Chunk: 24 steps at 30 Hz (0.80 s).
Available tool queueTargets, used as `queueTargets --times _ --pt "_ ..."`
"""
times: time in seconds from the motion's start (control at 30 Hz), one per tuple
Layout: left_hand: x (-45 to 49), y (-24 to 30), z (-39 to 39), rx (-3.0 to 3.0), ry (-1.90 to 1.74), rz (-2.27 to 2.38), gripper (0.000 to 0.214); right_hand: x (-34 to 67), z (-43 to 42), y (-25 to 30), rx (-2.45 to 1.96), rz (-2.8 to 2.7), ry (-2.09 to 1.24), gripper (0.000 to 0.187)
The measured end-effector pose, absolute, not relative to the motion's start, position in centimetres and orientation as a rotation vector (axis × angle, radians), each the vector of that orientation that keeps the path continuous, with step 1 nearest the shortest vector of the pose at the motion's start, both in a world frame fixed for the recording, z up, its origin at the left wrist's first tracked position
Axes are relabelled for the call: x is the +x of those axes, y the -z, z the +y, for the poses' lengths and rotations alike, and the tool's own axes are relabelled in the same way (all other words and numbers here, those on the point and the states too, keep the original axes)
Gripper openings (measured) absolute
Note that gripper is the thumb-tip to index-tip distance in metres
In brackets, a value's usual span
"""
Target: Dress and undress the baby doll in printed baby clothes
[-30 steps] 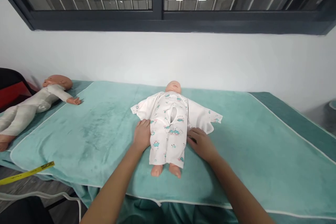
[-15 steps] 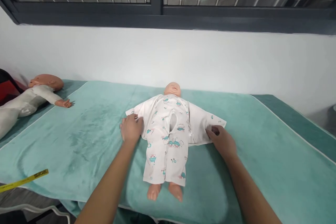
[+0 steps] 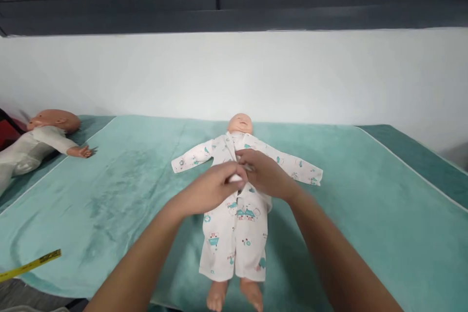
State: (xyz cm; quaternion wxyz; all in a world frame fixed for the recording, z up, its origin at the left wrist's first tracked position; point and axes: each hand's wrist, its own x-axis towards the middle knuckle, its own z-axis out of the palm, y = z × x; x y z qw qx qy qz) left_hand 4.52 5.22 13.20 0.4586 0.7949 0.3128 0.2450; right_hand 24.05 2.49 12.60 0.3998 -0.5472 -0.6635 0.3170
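Observation:
A baby doll (image 3: 240, 123) lies on its back at the middle of the covered bed, its bare feet pointing toward me. It wears a white baby shirt (image 3: 302, 169) with teal prints, both sleeves stretched out sideways, and matching baby pants (image 3: 218, 248). Over the doll's belly, my left hand (image 3: 215, 187) is closed on one front edge of the shirt. Close beside it, my right hand (image 3: 268, 173) pinches the other front edge, near the chest. My fingers partly hide the shirt front and the waist of the pants.
A second doll (image 3: 51, 139) in white clothing lies at the far left, next to a red and black object (image 3: 9, 131). Teal cloth (image 3: 120, 234) covers the bed. A yellow strip (image 3: 31, 266) crosses its near left edge. Behind stands a white wall (image 3: 234, 73) under a dark window frame.
Both hands have moved inward from the shirt's spread sides to meet over the doll's belly. The front panels are drawn together, and the printed sleeves now show. The view has shifted slightly.

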Motion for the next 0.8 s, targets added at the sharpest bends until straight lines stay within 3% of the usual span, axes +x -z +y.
queueTargets --times 0.07,0.17,0.33,0.53,0.67,0.8 --pt "4.6 -13.0 6.9 1.825 -0.572 0.683 0.021 25.1 3.6 -12.6 -1.308 -1.63 -0.958 0.015" --pt "5.1 -11.0 11.4 1.598 -0.995 0.9 0.024 26.7 6.4 -12.0 -1.335 -1.311 -0.99 0.027" --pt "8.7 -9.1 16.5 1.653 -1.041 1.24 0.015 25.7 11.1 -9.3 -1.874 -1.334 -0.427 0.041" --pt "11.6 -10.0 16.2 1.616 -0.993 0.89 0.022 25.5 11.5 -8.1 -1.924 -1.377 -0.416 0.032" --pt "11.7 -8.8 17.1 1.848 -1.159 1.108 0.018 25.9 12.0 -8.2 -1.997 -1.392 -0.451 0.033" --pt "11.8 -7.6 17.9 2.002 -1.064 1.145 0.022 25.9 13.5 -8.4 -2.039 -1.491 -0.461 0.035"
